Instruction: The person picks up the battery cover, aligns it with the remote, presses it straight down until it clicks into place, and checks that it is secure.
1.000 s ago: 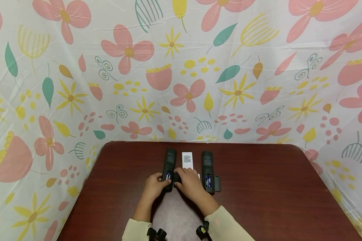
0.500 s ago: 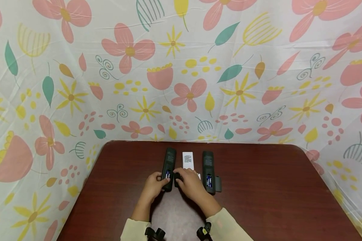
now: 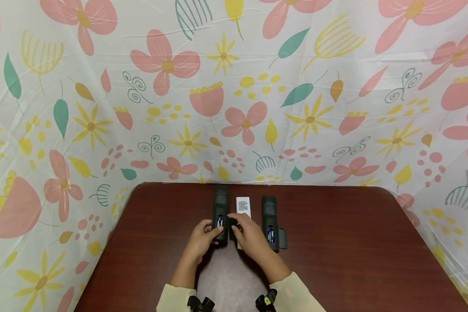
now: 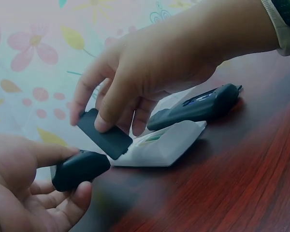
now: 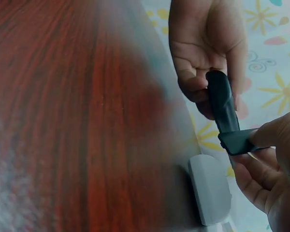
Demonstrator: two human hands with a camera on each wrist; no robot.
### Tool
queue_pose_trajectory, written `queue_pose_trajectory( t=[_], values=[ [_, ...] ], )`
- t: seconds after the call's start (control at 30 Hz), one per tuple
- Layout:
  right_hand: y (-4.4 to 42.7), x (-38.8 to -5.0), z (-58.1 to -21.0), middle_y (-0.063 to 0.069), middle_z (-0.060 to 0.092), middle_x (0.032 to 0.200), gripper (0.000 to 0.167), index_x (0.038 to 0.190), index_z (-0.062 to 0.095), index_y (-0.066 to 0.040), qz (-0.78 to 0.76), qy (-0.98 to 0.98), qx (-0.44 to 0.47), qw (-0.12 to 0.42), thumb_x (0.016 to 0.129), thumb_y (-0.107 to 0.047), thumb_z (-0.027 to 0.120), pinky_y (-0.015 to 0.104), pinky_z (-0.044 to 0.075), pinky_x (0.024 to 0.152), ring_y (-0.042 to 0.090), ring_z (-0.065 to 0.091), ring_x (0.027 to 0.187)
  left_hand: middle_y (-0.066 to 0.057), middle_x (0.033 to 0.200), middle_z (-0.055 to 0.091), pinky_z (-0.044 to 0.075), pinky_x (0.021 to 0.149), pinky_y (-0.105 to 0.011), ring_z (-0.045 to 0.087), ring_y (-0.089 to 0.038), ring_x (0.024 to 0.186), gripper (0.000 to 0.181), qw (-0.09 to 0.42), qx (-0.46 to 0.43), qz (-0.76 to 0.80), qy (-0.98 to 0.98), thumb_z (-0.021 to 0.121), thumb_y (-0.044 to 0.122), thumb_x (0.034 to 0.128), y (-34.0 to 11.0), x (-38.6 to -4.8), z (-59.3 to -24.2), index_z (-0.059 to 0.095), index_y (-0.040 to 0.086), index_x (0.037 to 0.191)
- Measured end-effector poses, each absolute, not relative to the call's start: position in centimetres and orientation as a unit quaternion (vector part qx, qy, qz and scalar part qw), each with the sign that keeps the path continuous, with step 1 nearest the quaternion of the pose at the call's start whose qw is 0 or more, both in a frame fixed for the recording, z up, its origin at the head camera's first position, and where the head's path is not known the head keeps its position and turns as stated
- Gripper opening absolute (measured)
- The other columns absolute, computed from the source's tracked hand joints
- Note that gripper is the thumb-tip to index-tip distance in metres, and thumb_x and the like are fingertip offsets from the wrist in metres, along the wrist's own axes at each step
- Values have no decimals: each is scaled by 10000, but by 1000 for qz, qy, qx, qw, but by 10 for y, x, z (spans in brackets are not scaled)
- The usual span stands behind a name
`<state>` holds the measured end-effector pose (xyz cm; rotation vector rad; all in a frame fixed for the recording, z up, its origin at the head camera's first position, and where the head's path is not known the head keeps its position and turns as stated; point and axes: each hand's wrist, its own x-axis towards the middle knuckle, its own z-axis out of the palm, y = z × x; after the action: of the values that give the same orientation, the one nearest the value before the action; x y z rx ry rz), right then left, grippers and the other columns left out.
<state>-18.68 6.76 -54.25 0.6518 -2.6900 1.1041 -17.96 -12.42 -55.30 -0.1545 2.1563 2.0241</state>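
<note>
My left hand (image 3: 200,238) grips a black remote control (image 3: 220,201) by its lower end, its back facing up. Batteries (image 3: 220,222) show in its uncovered compartment, with the left thumb at their lower end. Close to its right side, my right hand (image 3: 251,236) pinches a black battery cover (image 4: 106,135) between thumb and fingers. In the left wrist view the cover is tilted, near the end of the remote. The right wrist view shows cover and remote overlapping; whether they touch I cannot tell.
A white, long case-like thing (image 3: 243,206) with a printed label lies partly behind the right hand. To its right lies a second black remote (image 3: 270,208), batteries showing, with a dark cover (image 3: 282,238) beside it. A patterned cloth (image 3: 234,95) hangs behind the brown table (image 3: 347,242).
The left hand has straightened the remote and shifted it slightly away from me and to the right. The right hand has moved slightly right with the cover.
</note>
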Motion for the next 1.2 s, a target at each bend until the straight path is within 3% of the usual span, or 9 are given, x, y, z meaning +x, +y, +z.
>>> queue_pose_trajectory(
  t=[0.17,0.4,0.67,0.87,1.07,1.2],
  values=[
    [70,-183,-539,68,661,1194,475,1419,571,-189,387,-894,206,91,965,-97,680,247,482,669,83,526,761,-205,1190,705,596,747,-336,682,-148,873,492,94,-37,694,713,688,241,970,-124,-180,-554,524,-45,1335],
    [74,-177,-534,81,652,1251,508,1441,553,-198,437,-875,185,94,960,-104,689,390,589,814,163,658,990,-179,1220,692,591,761,-321,679,-145,921,516,109,-21,710,695,687,259,971,-121,-179,-557,519,-24,1368],
    [76,-180,-532,126,664,1176,474,1407,572,-121,464,-857,188,119,952,-66,690,339,598,814,161,688,921,-138,1159,702,568,670,-264,657,-144,832,494,113,-11,730,675,679,200,972,-118,-181,-555,512,-52,1362],
    [78,-181,-532,97,670,1175,457,1393,586,-167,478,-850,184,122,956,-79,687,333,594,834,130,689,914,-139,1186,692,593,692,-287,670,-166,891,512,124,-11,736,665,706,227,957,-117,-181,-554,523,-24,1365],
    [80,-183,-531,76,673,1139,435,1367,604,-127,506,-834,177,136,947,-60,694,341,593,832,122,696,893,-145,1203,684,612,734,-323,686,-175,937,555,134,0,744,655,721,225,947,-115,-180,-555,498,-36,1383],
    [81,-183,-531,76,662,1130,445,1364,603,-200,520,-828,165,129,949,-68,694,356,591,843,118,694,901,-153,1198,678,615,747,-323,688,-170,936,565,136,5,750,647,724,191,943,-114,-180,-556,481,-52,1391]
  ],
)
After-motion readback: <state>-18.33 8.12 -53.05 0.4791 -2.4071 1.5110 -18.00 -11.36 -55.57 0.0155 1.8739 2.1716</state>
